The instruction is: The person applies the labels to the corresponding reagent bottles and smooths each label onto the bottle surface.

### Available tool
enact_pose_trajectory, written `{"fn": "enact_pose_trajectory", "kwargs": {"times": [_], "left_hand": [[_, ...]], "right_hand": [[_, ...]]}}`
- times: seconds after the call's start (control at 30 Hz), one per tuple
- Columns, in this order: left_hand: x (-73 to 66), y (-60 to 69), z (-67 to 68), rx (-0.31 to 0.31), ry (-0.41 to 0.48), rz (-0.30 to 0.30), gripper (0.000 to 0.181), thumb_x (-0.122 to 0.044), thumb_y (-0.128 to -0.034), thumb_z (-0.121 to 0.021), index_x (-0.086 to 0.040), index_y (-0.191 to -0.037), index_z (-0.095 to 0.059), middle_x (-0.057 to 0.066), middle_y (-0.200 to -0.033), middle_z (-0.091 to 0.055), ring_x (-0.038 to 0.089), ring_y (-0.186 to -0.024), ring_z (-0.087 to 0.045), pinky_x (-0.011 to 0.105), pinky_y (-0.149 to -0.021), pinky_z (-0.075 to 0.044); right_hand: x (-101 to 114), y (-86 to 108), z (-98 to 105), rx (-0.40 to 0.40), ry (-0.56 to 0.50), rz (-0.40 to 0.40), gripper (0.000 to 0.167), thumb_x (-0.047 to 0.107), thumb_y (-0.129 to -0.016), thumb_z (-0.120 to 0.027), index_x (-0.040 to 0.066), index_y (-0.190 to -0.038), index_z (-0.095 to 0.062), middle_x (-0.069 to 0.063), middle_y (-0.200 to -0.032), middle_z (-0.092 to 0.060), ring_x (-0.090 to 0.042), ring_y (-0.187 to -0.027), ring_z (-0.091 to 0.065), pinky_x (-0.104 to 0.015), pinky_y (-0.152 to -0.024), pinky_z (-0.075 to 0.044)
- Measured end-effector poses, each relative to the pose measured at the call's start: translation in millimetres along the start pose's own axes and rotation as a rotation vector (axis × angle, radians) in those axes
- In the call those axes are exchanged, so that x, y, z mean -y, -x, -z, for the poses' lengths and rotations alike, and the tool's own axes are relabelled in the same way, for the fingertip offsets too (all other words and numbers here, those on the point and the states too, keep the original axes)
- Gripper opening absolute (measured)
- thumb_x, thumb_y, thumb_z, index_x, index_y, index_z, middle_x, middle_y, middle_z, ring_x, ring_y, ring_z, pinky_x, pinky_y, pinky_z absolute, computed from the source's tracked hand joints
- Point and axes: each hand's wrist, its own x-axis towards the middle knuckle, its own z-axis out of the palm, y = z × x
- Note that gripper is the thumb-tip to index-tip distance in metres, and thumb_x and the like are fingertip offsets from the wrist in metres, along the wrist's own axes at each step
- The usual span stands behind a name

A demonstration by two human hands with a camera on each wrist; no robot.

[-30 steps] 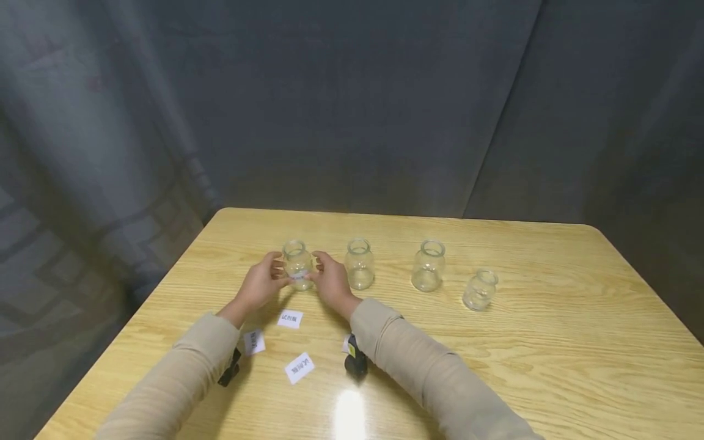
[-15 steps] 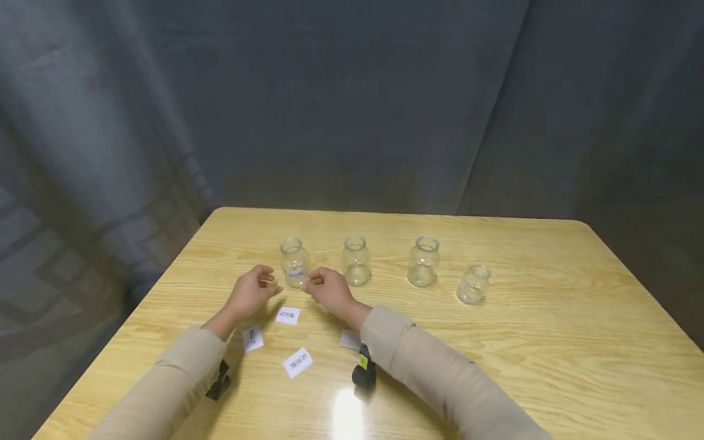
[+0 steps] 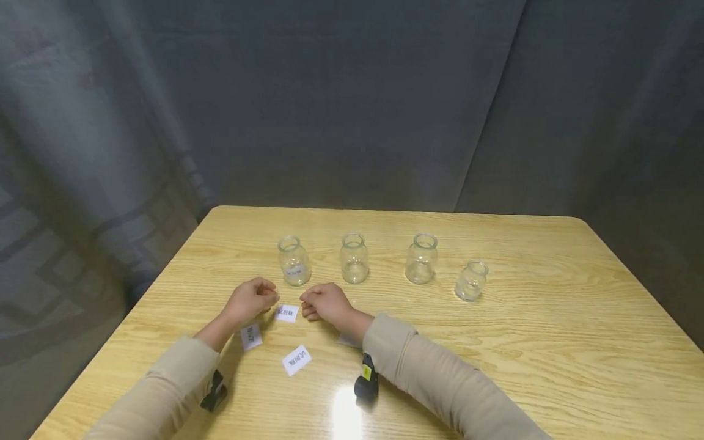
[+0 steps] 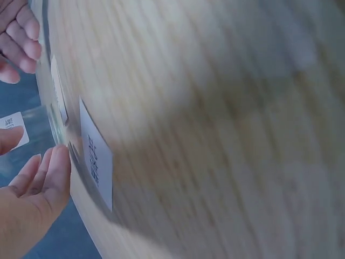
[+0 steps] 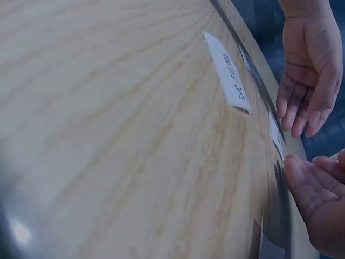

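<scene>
A glass jar (image 3: 295, 263) stands upright at the far left of the row, with a white printed label (image 3: 295, 272) on its front. My left hand (image 3: 252, 300) is in front of it to the left, fingers loosely bent, nothing held. To the right, my right hand (image 3: 328, 304) hovers with relaxed fingers, also holding nothing. Between the hands lies a printed paper label (image 3: 287, 313). In the left wrist view the left thumb (image 4: 9, 139) overlaps the labelled jar (image 4: 39, 121). The right wrist view shows both hands apart, the left hand (image 5: 310, 75) above the right hand (image 5: 326, 202).
Two more large glass jars (image 3: 354, 260) (image 3: 421, 260) and a smaller jar (image 3: 471, 282) stand to the right, without labels. Loose labels (image 3: 251, 337) (image 3: 297, 360) lie nearer the front. Another paper (image 3: 349, 340) is partly hidden by the right wrist. A dark curtain (image 3: 341, 110) hangs behind the table (image 3: 539, 342).
Both hands have come away from the labelled jar and drawn back toward the front, level with the nearest loose label. The jar stays standing with its label on.
</scene>
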Motion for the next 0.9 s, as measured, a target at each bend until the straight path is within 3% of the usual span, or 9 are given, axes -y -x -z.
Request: {"fn": "enact_pose_trajectory", "kwargs": {"times": [0.17,0.37,0.47,0.6,0.67,0.9], "left_hand": [[-1.1,1.5,-2.1,0.009,0.043,0.034,0.026,-0.005,-0.0814,-0.055,0.009,-0.102,-0.049,0.017,-0.093,-0.055,0.023,-0.081,-0.055,0.03,-0.068,-0.05],[-5.2,4.4,-3.2,0.018,0.109,0.098,0.025,-0.003,-0.0812,-0.054,0.011,-0.102,-0.048,0.02,-0.092,-0.055,0.025,-0.081,-0.056,0.03,-0.068,-0.05],[-3.5,3.7,-3.5,0.042,0.16,0.105,0.025,-0.003,-0.0811,-0.054,0.011,-0.1,-0.048,0.021,-0.092,-0.054,0.025,-0.079,-0.056,0.029,-0.068,-0.05],[-0.2,2.8,-4.3,0.074,0.222,0.069,0.023,-0.002,-0.0813,-0.054,0.014,-0.097,-0.047,0.021,-0.088,-0.053,0.023,-0.076,-0.057,0.03,-0.067,-0.05],[-1.5,3.1,-5.7,0.062,0.239,0.087,0.022,0.0,-0.0812,-0.053,0.014,-0.096,-0.048,0.021,-0.087,-0.053,0.024,-0.076,-0.057,0.03,-0.067,-0.05],[-4.0,5.9,-12.1,0.009,0.097,0.143,0.019,0.005,-0.0772,-0.053,0.011,-0.096,-0.051,0.015,-0.086,-0.055,0.018,-0.071,-0.052,0.027,-0.061,-0.047]], "right_hand": [[-2,3.5,-4,0.029,-0.037,-0.044,0.021,0.001,-0.085,-0.044,-0.013,-0.095,-0.056,-0.016,-0.077,-0.059,-0.02,-0.065,-0.06,-0.027,-0.061,-0.052],[0,6.5,-9,0.045,-0.081,-0.073,0.024,0.0,-0.085,-0.041,-0.015,-0.099,-0.052,-0.018,-0.081,-0.058,-0.026,-0.072,-0.061,-0.029,-0.063,-0.052],[2,6.7,-10,0.042,-0.083,-0.087,0.024,-0.001,-0.084,-0.04,-0.015,-0.1,-0.052,-0.019,-0.082,-0.058,-0.027,-0.074,-0.06,-0.028,-0.063,-0.052],[6,5.9,-11,0.032,-0.07,-0.102,0.023,-0.004,-0.082,-0.042,-0.015,-0.1,-0.052,-0.02,-0.081,-0.059,-0.027,-0.073,-0.06,-0.028,-0.063,-0.052],[6,5.7,-11,0.029,-0.056,-0.104,0.023,-0.005,-0.081,-0.042,-0.015,-0.099,-0.053,-0.02,-0.081,-0.059,-0.027,-0.074,-0.06,-0.028,-0.063,-0.052],[2,5.5,-13,0.034,-0.032,-0.112,0.02,-0.004,-0.082,-0.044,-0.012,-0.097,-0.055,-0.016,-0.078,-0.059,-0.023,-0.071,-0.06,-0.027,-0.062,-0.051]]}}
